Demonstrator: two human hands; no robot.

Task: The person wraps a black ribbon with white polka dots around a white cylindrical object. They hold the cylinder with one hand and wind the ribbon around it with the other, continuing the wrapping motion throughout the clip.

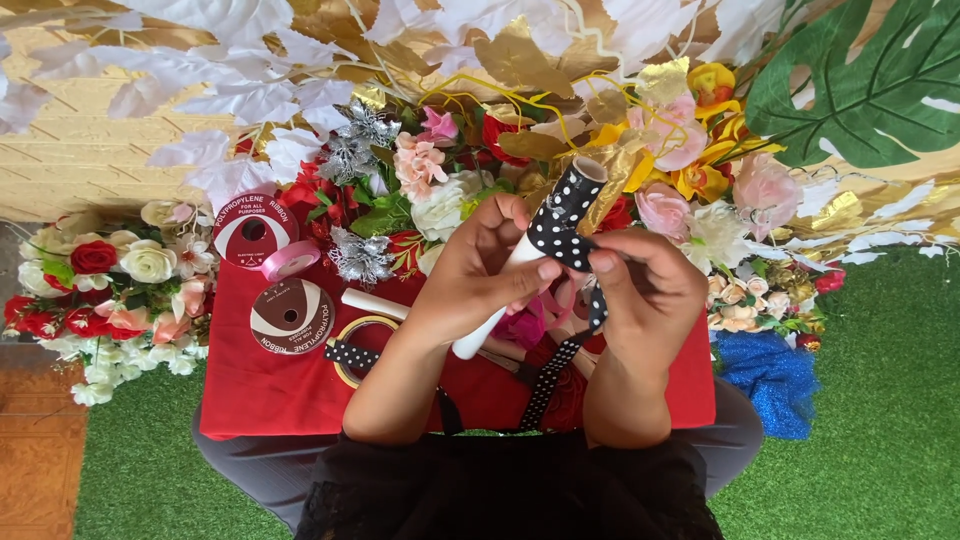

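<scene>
Head view. I read the step in hand as wrapping: black ribbon with white dots [562, 225] is being wound around a white tube [497, 310], and the upper part of the tube is already covered up to its open end. The tube is held tilted in the air above the red cloth [260, 395], upper end pointing up and to the right, between both hands.

Left hand [480, 275]: closed around the bare middle of the tube, fingers curled over it, thumb side toward the wrapped section. The forearm rises from the lower centre of the frame.

Right hand [645, 295]: fingers pinched together on the ribbon just where it meets the tube, holding it taut. The free length of ribbon runs down below this hand toward the lap [545, 385].

In my judgement the next turn calls for steady tension from my right hand and a slight roll of the tube in my left, so that each lap lies against the last with no white gap.

Around the work: two maroon ribbon spools [290, 315] and a roll of pink ribbon [290, 260] lie on the cloth to the left, a second white tube [375, 305] lies beside them, and artificial flowers [110, 275] border the cloth.
</scene>
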